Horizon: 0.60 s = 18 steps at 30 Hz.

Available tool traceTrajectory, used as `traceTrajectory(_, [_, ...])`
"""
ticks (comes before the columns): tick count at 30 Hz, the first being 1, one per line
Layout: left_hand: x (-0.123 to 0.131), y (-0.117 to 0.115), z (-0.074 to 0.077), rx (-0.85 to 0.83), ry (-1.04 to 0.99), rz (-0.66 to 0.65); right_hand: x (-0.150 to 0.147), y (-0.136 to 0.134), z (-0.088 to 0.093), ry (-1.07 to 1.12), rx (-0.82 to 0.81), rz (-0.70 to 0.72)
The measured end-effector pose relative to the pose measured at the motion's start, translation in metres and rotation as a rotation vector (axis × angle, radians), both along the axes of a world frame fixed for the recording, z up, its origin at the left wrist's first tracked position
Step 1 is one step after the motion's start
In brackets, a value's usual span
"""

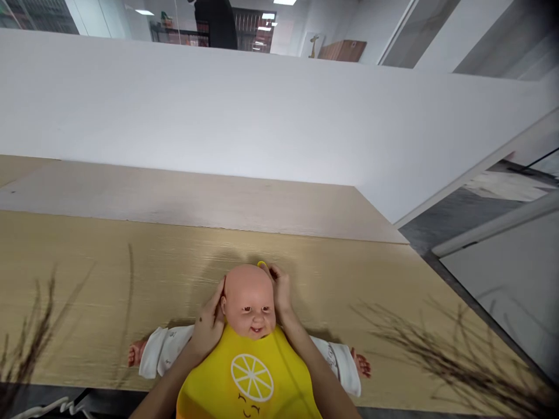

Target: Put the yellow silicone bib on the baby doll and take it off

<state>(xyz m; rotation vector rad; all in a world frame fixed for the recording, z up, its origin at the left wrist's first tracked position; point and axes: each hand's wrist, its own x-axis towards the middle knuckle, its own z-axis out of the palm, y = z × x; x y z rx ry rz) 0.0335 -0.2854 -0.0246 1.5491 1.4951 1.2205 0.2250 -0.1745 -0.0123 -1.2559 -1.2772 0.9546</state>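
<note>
"Where's the doll (250,302)?"
"Face-up on the table (87,262), bib (248,372) over its chest."
"And the fingers?"
"The right hand (279,286) seems to pinch the strap (261,263); the left hand (211,326) cups the head, fingertips hidden, so I can't tell its grip. Best keep the head steady, strap untwisted."

White partition (218,110) behind pale wooden table (174,256); grey floor (449,201) right; ceiling lights (285,2) beyond.

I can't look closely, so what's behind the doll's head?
A small yellow piece shows by the right hand, with tan tabletop beyond. Whatever lies directly behind the head is covered and can't be seen.
</note>
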Motion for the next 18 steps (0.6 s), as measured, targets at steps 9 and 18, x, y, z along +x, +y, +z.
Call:
traceTrajectory(9, [-0.006, 0.009, -0.007, 0.068, 0.131, -0.063, 0.013, 0.004, -0.002, -0.418, 0.067, -0.034])
traceTrajectory(18, [-0.011, 0.02, -0.032, 0.172, 0.231, 0.049, 0.015, 0.006, -0.011, -0.578, 0.099, -0.048])
